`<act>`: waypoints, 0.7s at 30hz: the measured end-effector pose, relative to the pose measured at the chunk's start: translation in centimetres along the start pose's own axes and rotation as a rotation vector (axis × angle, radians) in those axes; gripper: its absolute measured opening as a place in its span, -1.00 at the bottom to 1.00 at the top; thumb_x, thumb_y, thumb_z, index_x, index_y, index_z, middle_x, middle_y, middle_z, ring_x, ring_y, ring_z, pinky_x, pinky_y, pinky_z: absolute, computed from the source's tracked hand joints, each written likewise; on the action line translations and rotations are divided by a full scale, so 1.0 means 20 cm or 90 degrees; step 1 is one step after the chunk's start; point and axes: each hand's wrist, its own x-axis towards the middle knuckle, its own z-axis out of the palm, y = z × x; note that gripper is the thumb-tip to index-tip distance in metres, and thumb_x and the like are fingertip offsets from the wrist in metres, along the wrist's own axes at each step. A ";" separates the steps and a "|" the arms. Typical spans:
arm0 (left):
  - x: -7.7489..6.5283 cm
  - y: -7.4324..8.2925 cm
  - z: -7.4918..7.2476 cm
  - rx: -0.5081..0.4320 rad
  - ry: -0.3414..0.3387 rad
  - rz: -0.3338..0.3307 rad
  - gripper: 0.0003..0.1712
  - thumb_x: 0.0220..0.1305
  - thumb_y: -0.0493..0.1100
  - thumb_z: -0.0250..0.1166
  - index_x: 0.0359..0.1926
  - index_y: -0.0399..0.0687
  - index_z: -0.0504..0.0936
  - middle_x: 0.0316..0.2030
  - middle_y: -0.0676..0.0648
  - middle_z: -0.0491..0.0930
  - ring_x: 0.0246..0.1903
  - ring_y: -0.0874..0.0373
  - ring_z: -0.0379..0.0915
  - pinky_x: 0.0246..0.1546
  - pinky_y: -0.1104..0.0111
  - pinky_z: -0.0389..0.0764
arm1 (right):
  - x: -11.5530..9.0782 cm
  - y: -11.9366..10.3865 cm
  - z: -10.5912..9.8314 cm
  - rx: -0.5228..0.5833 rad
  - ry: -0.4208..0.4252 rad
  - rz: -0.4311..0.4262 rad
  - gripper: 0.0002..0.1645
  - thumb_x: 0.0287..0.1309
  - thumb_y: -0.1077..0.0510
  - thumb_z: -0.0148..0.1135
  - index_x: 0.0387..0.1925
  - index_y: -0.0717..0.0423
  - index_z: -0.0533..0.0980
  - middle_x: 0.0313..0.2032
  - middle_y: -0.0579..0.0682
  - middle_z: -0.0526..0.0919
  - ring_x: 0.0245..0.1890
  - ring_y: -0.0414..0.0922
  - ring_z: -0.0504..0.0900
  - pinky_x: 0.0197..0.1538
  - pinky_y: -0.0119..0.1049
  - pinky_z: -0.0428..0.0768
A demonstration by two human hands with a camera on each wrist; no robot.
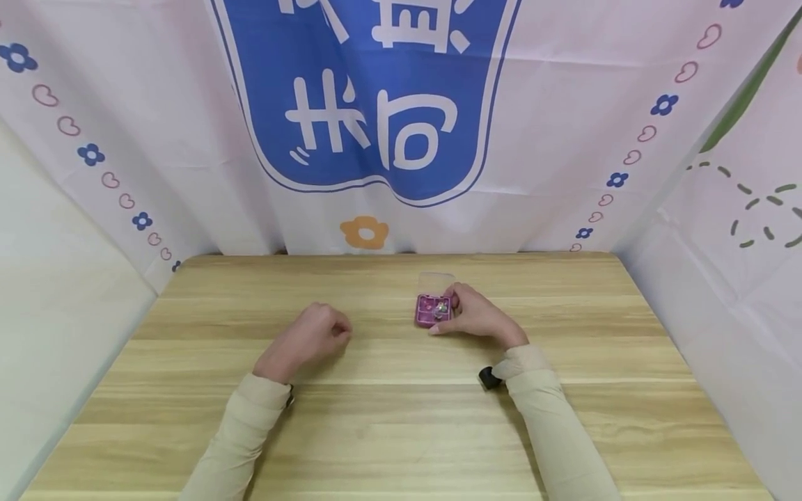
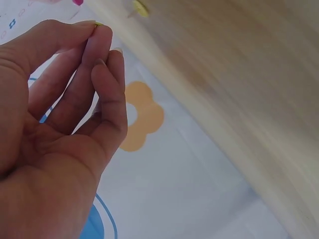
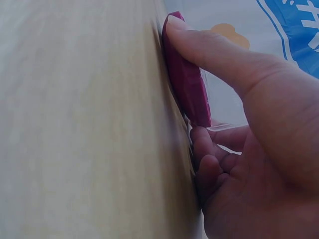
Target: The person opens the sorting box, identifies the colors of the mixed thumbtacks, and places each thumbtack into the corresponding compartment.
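Note:
A small purple compartment box [image 1: 424, 319] sits on the table with its clear lid [image 1: 432, 281] raised at the back. Small shiny pieces [image 1: 441, 308] lie in its right compartments, and a reddish bit shows at upper left. My right hand [image 1: 477, 314] grips the box by its right side, the thumb [image 3: 187, 37] along the near edge. To the left of the box, my left hand [image 1: 308, 339] pinches a small yellow piece [image 2: 98, 24], mostly hidden between thumb and finger. A yellow thumbtack [image 2: 141, 7] with a thin pin appears beyond those fingertips.
Both hands are over a wooden table [image 1: 388, 424]. A printed curtain [image 1: 188, 181] hangs right behind its far edge, with more white cloth along the right side. A black wrist device [image 1: 488, 378] juts out from the right sleeve near the tabletop.

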 end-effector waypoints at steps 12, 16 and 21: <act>0.18 0.10 0.05 -0.038 -0.024 -0.019 -0.86 0.11 -0.28 0.28 -0.31 -0.10 0.74 -0.36 0.04 0.69 -0.35 0.29 0.52 -0.30 0.34 0.62 | 0.00 0.00 0.01 0.012 -0.002 -0.001 -0.16 -0.37 -0.07 0.59 -0.07 0.17 0.35 -0.30 0.08 0.48 -0.35 -0.06 0.43 -0.28 -0.18 0.51; 0.27 0.15 0.08 -0.033 -0.043 -0.017 -0.86 0.12 -0.27 0.29 -0.29 -0.09 0.74 -0.35 0.04 0.70 -0.33 0.28 0.52 -0.24 0.35 0.60 | 0.00 0.00 0.00 0.006 -0.001 -0.003 -0.15 -0.37 -0.09 0.59 -0.06 0.16 0.34 -0.30 0.07 0.47 -0.35 -0.06 0.42 -0.28 -0.18 0.50; 0.37 0.19 0.12 -0.024 -0.045 0.029 -0.86 0.11 -0.29 0.27 -0.32 -0.08 0.74 -0.39 0.05 0.70 -0.41 0.28 0.50 -0.27 0.35 0.59 | 0.00 -0.01 0.00 0.012 0.003 -0.005 -0.16 -0.37 -0.08 0.59 -0.07 0.17 0.35 -0.30 0.08 0.48 -0.36 -0.07 0.43 -0.29 -0.18 0.51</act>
